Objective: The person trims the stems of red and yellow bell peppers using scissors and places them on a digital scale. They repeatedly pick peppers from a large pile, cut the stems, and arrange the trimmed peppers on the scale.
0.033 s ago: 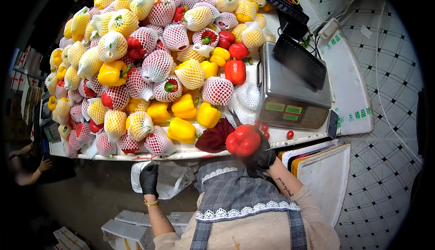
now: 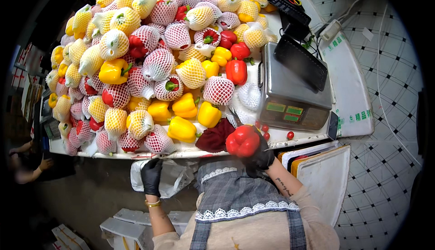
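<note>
My right hand (image 2: pixel 263 156), in a black glove, is closed around a red bell pepper (image 2: pixel 242 141) just above the table's front edge. My left hand (image 2: pixel 151 178), also gloved in black, grips a white plastic bag (image 2: pixel 174 180) that hangs below the edge; its fingertips are partly hidden. Behind the red pepper lie a dark red cloth (image 2: pixel 215 137) and dark scissors (image 2: pixel 235 116), partly covered. Bare yellow bell peppers (image 2: pixel 181 130) sit left of the cloth. Beyond them rises a big heap of red and yellow peppers in foam nets (image 2: pixel 158 64).
A metal weighing scale (image 2: pixel 292 87) stands on the right of the table, with a phone (image 2: pixel 333 124) beside it. Small red tomatoes (image 2: pixel 290 135) lie in front of it. White foam lids (image 2: pixel 321 182) lean below the table at right. White foam boxes (image 2: pixel 124 229) stand on the floor.
My left hand has shifted slightly upward at the bag, toward the table edge. The right hand and the red pepper stay nearly in place.
</note>
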Motion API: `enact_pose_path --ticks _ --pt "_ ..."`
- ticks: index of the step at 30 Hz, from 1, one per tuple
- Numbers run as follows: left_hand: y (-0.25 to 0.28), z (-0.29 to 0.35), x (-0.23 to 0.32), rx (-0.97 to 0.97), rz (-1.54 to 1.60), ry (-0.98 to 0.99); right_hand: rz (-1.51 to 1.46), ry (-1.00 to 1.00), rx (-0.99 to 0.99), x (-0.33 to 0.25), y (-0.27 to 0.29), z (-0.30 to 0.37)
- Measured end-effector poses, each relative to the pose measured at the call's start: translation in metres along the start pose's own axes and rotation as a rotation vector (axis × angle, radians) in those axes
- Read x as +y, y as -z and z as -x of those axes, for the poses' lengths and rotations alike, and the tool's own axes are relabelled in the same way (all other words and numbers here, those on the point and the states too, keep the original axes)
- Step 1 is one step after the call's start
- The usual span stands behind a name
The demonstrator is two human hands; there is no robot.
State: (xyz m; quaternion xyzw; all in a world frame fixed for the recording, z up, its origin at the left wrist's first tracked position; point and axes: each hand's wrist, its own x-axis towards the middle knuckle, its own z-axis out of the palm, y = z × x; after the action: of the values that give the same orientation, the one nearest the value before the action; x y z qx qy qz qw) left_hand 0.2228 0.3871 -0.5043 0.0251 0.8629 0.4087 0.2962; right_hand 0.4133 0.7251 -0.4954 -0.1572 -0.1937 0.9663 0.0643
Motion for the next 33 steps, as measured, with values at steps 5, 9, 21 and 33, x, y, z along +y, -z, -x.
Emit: enact_pose_path --ticks 5,9,21,33 --pt "-0.087 0.056 0.162 -0.319 0.155 -0.775 -0.267 -0.426 -0.051 0.009 0.003 -0.015" --pt "-0.114 0.056 0.174 -0.372 0.152 -0.787 -0.26 -0.526 0.023 -0.004 -0.026 -0.018" --pt "-0.126 0.01 0.163 -0.672 1.575 0.086 2.033 0.375 0.323 -0.005 0.03 -0.015" --pt "-0.123 -0.006 0.186 -0.534 1.295 -0.068 1.335 0.172 -0.023 -0.064 -0.02 0.021"
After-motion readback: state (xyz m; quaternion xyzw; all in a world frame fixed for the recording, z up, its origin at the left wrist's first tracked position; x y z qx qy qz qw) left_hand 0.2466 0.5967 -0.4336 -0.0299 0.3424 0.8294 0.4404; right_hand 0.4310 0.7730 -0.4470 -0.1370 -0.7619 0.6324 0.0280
